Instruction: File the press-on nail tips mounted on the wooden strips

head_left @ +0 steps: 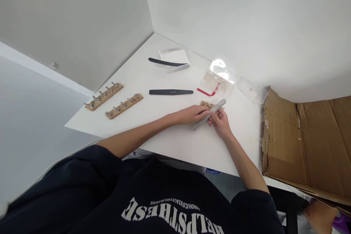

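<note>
My left hand (pixel 193 114) rests on the white table (pixel 170 139), its fingers curled against a small tan strip with metal studs (pixel 206 104). My right hand (pixel 219 120) is closed on a grey nail file (pixel 212 111), which slants up to the right across that strip. The two hands almost touch.
Two longer tan studded strips (pixel 103 96) (pixel 124 105) lie at the table's left. A black nail file (pixel 171 91) lies mid-table, another (pixel 167 62) leans on a clear box (pixel 175 58). Clear plastic packaging (pixel 219 78) sits at the back. An open cardboard box (pixel 307 146) stands on the right.
</note>
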Available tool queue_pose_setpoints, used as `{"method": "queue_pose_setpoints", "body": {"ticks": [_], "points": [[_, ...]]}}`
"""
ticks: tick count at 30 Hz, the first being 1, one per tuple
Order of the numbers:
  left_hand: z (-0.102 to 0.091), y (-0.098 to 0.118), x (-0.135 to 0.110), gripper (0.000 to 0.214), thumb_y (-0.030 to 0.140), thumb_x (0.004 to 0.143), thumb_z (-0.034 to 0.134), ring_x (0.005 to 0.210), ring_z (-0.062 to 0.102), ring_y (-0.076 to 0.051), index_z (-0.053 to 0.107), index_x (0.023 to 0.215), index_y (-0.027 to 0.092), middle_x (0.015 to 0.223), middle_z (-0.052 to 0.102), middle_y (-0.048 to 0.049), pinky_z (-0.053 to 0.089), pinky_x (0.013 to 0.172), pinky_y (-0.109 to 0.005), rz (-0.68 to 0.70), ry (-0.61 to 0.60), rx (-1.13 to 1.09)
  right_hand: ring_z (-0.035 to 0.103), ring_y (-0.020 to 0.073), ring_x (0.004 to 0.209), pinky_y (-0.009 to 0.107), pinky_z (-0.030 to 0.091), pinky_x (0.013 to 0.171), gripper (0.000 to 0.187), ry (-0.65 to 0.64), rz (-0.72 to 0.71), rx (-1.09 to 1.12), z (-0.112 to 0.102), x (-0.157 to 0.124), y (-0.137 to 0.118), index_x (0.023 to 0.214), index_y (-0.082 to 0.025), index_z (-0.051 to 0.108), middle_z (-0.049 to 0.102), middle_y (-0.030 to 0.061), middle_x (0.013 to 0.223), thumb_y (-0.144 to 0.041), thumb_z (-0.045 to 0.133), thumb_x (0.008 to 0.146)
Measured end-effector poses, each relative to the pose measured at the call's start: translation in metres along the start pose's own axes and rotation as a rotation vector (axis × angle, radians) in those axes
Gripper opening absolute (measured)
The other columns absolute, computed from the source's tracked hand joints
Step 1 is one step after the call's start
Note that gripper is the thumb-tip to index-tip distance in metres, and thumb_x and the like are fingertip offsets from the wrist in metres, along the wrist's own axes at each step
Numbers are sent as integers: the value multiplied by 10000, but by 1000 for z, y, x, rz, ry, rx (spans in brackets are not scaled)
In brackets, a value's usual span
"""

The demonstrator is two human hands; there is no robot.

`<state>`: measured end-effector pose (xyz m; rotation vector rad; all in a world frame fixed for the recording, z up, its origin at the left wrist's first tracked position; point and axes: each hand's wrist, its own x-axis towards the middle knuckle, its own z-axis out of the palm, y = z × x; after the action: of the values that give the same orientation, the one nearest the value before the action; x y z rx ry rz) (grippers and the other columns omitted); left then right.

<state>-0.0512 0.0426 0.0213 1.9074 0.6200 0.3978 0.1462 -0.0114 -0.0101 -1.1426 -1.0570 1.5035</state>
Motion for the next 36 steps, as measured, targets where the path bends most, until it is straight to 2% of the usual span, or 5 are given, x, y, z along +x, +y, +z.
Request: {"method": "queue_pose_setpoints", "body": {"ticks": [10, 17, 22, 28, 36], "points": [[-1, 0, 0, 457, 415, 1099, 378, 966, 694, -188, 722, 905, 186, 989, 801, -31, 471, 912, -287, 38, 17, -90, 614, 136, 555, 276, 537, 489, 451, -35, -53, -79, 0, -1, 4, 999, -223, 578, 648, -33, 683, -579, 807, 843], [-1, -3, -1, 599, 555, 1059, 420, 610, 534, -135, 772, 754, 177, 719, 716, -22, 389, 627, -282, -18, 23, -31, 597, 147, 532, 309, 563, 494, 437, -105, -77, -185, 3, -1, 0, 865, -217, 592, 655, -18, 646, -545, 868, 781], [-1, 0, 0, 553, 489, 1073, 392, 719, 603, -158, 771, 821, 175, 849, 763, -36, 443, 709, -280, 6, 26, -58, 601, 150, 537, 308, 553, 490, 426, -75, -79, -158, 2, 0, 1, 858, -219, 577, 663, -8, 664, -550, 841, 814], [-2, 4, -1, 499, 400, 1085, 365, 759, 640, -170, 744, 857, 168, 817, 744, -39, 469, 768, -283, -8, -7, -38, 593, 139, 536, 288, 541, 480, 439, -46, -69, -129, 1, 0, 1, 844, -224, 575, 675, -9, 680, -564, 848, 802], [-2, 3, 0, 446, 371, 1080, 387, 884, 682, -184, 737, 882, 178, 963, 787, -38, 480, 831, -285, 20, -9, -79, 590, 137, 526, 284, 523, 475, 428, -47, -63, -104, 1, -1, 2, 852, -222, 577, 667, -13, 667, -566, 831, 825]]}}
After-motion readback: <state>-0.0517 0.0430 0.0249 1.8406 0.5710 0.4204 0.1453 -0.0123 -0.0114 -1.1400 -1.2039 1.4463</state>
